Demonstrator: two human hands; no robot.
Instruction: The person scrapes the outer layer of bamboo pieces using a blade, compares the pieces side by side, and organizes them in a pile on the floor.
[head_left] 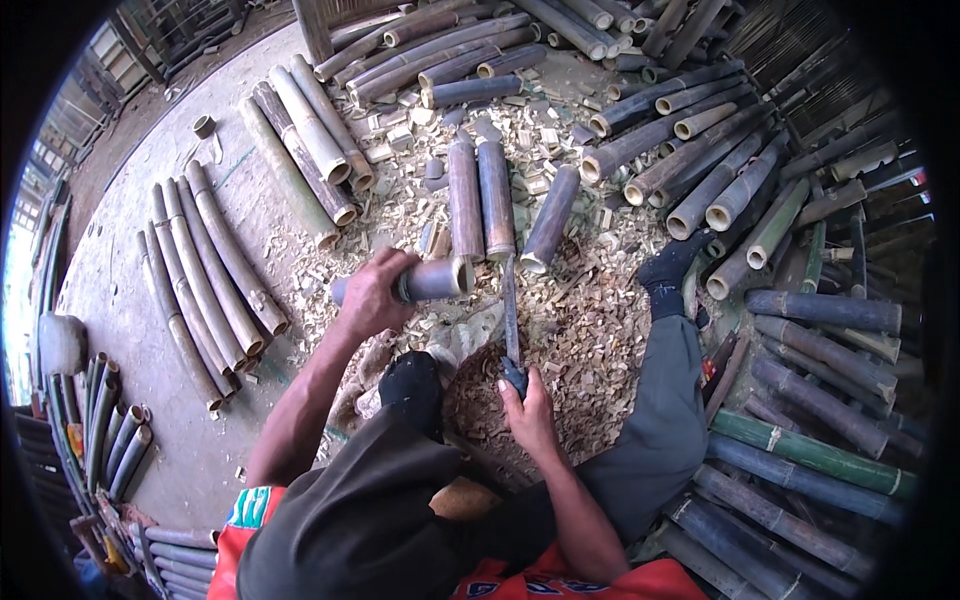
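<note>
My left hand (376, 294) is wrapped round a short, dark bamboo tube (437, 280), which lies sideways with its pale cut end facing right. In my right hand (534, 418) is the dark handle of a long, narrow-bladed knife (511, 315). The blade points away from me, to the right of the tube and apart from it. Its tip comes up by the near end of a standing-length bamboo piece (495, 200). Another bamboo piece (465, 205) lies alongside that one, and a third bamboo piece (552, 220) rests at an angle to the right.
Wood chips (590, 330) cover the ground between my feet, which wear dark socks (411, 392). Longer bamboo poles (205, 270) lie in rows at the left. Stacked bamboo tubes (690, 170) fill the far side and right, with a green bamboo pole (810, 453) nearby.
</note>
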